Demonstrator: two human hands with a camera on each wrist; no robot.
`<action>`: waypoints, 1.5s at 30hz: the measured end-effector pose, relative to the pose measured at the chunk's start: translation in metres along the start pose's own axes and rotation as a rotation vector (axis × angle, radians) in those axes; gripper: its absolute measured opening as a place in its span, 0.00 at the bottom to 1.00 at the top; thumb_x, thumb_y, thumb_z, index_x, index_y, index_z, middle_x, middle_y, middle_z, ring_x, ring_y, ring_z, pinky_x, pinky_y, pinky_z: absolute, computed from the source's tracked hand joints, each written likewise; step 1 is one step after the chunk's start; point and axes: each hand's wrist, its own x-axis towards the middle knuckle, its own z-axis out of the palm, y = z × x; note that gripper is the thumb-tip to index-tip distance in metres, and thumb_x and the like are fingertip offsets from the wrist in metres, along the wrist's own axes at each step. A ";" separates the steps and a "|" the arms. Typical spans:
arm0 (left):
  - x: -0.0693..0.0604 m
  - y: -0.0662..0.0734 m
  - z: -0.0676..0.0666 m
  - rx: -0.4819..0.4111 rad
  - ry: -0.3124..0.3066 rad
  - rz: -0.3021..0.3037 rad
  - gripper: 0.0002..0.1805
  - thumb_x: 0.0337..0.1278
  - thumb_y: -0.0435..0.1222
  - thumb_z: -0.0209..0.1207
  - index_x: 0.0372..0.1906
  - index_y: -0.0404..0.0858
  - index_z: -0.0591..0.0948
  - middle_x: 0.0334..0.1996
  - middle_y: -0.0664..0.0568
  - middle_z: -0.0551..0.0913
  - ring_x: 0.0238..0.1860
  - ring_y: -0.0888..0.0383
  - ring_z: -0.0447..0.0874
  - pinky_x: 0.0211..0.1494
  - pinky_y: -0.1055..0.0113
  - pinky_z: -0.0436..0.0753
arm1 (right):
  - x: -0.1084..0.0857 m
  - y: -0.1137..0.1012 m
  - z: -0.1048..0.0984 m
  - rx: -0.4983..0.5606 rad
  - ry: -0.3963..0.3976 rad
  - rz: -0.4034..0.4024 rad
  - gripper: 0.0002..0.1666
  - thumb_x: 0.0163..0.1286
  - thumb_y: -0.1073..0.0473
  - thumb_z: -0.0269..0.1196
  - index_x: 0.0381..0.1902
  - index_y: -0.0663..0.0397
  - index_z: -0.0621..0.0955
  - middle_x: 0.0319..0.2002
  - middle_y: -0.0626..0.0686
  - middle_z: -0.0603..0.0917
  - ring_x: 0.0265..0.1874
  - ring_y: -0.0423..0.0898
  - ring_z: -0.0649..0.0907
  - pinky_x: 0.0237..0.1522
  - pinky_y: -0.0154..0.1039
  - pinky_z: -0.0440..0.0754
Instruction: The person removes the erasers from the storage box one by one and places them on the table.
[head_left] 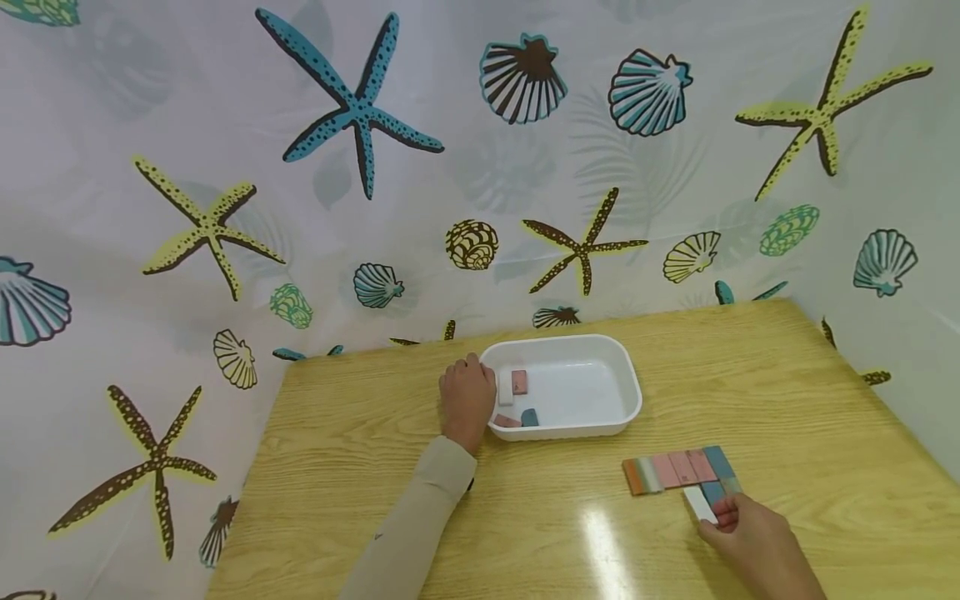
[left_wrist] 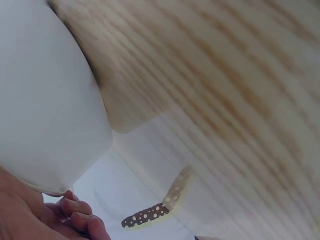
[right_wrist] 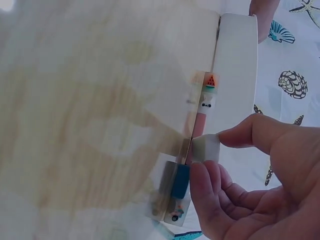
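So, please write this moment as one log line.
left hand: grips white tray; right hand: pinches white block; coloured blocks: laid together; tray: small blocks inside

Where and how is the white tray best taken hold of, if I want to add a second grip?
I would pinch the white tray by its rim at the right end, coming from the right and above. The rim is raised there and unobstructed, while the left hand holds the opposite end, where the small blocks lie inside.
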 end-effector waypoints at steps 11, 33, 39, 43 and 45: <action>-0.010 -0.008 -0.002 -0.003 -0.023 0.027 0.17 0.68 0.44 0.44 0.46 0.34 0.75 0.38 0.45 0.79 0.42 0.49 0.76 0.50 0.55 0.72 | -0.020 -0.003 0.013 -0.054 0.040 -0.010 0.18 0.57 0.54 0.64 0.32 0.67 0.76 0.24 0.49 0.79 0.25 0.45 0.79 0.30 0.46 0.77; -0.012 -0.010 -0.004 0.001 -0.031 0.038 0.17 0.67 0.44 0.45 0.46 0.35 0.75 0.37 0.45 0.79 0.41 0.50 0.77 0.48 0.55 0.73 | -0.025 -0.007 0.019 -0.061 -0.015 0.005 0.15 0.60 0.58 0.59 0.34 0.69 0.74 0.26 0.51 0.77 0.25 0.45 0.75 0.28 0.44 0.75; -0.011 -0.010 -0.006 0.000 -0.029 0.037 0.16 0.67 0.44 0.46 0.46 0.35 0.75 0.37 0.45 0.79 0.41 0.50 0.76 0.48 0.56 0.74 | -0.026 -0.012 0.017 -0.068 -0.030 0.012 0.16 0.61 0.58 0.59 0.35 0.70 0.74 0.26 0.52 0.77 0.25 0.45 0.75 0.28 0.44 0.75; -0.010 -0.010 -0.006 -0.004 -0.037 0.032 0.16 0.67 0.44 0.46 0.46 0.35 0.75 0.37 0.45 0.79 0.41 0.50 0.76 0.49 0.56 0.73 | -0.026 -0.015 0.015 -0.074 -0.041 0.018 0.16 0.62 0.58 0.59 0.35 0.70 0.74 0.26 0.51 0.77 0.24 0.45 0.74 0.28 0.44 0.74; -0.010 -0.010 -0.007 -0.004 -0.042 0.030 0.17 0.67 0.44 0.46 0.46 0.35 0.75 0.38 0.45 0.79 0.41 0.50 0.76 0.49 0.56 0.73 | -0.027 -0.018 0.013 -0.086 -0.044 0.014 0.16 0.62 0.58 0.59 0.35 0.70 0.74 0.25 0.51 0.77 0.23 0.45 0.74 0.27 0.43 0.74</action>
